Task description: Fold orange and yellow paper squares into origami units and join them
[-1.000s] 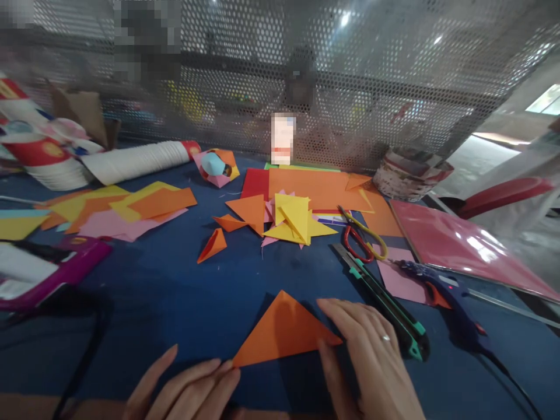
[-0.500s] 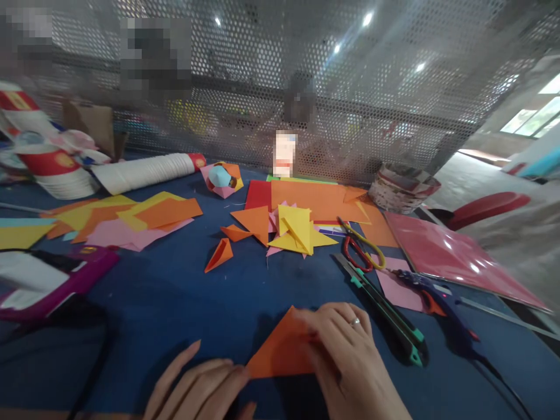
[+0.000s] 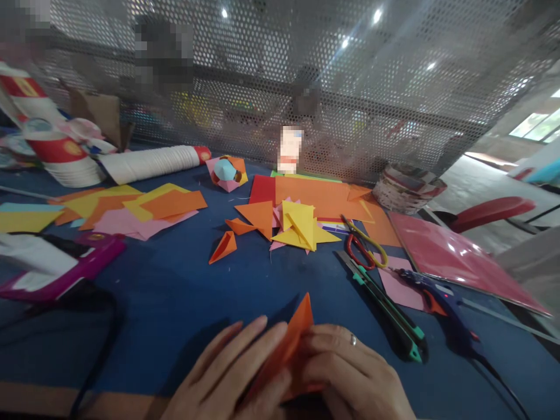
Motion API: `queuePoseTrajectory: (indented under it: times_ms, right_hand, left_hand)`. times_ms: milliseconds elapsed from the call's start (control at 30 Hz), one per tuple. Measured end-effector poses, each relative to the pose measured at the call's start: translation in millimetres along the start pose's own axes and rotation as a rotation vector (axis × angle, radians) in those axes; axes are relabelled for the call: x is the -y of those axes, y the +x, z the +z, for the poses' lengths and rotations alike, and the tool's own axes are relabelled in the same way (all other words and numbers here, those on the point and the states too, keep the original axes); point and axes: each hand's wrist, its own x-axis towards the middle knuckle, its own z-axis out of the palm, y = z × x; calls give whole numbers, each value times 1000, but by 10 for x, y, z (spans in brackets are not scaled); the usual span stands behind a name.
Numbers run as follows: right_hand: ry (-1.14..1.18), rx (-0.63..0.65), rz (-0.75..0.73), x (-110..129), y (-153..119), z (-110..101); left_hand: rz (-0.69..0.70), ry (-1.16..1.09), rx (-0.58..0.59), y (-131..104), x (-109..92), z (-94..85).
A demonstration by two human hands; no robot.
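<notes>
Between my hands, at the near edge of the blue table, a folded orange paper [image 3: 301,329] stands up with its pointed tip away from me. My left hand [image 3: 231,373] lies along its left side, fingers stretched, the thumb against the paper's near part. My right hand [image 3: 354,367], wearing a ring, has its fingers curled on the paper's right side and grips it. Beyond them lie small folded orange pieces [image 3: 223,247] and a pile of yellow folded pieces [image 3: 298,224] over pink ones.
To the right lie a green-black utility knife [image 3: 385,309], scissors [image 3: 361,251], a glue gun [image 3: 441,297] and a red plastic-wrapped pack [image 3: 464,256]. Coloured papers [image 3: 144,210], stacked paper cups [image 3: 153,163] and a purple device [image 3: 65,268] are on the left. A perforated metal screen [image 3: 254,76] stands behind.
My left hand has moved up and right onto the orange paper. The paper, flat as a triangle before, is now folded upward. My right hand has stayed on its right side.
</notes>
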Motion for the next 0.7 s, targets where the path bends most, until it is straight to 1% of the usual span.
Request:
queuePoseTrajectory:
  times_ms: [67,200,300,367,433,500,567,633,700]
  right_hand:
    - [-1,21,30,-9,-34,-53]
    - [-65,-5,92,-42,-115,-101]
    - [-139,-33,116,-63,-155,-100]
    - [-149,-9,107,-71,-175,-105]
    - [-145,31,97,-77,-198,-119]
    - [-148,66,98,-79,-224,-138]
    - [-154,84,90,-76,-243,-156]
    - [-152,91,76,-71,-247,-173]
    - [-149,91,55,-68,-239,-183]
  left_hand:
    - [-25,26,20,-33,48,-7]
    - [-198,-4,42,-92,45,-33]
    - [-215,-18,28,-125,31,-32]
    - [-183,-25,56,-147,64,-29]
    - [-98,-7,103,-164,123,-29]
    - [-12,46,163,-171,174,-26]
    - [22,103,215,-165,184,-17]
    - [12,127,205,-152,144,3]
    - [19,67,149,-137,70,31]
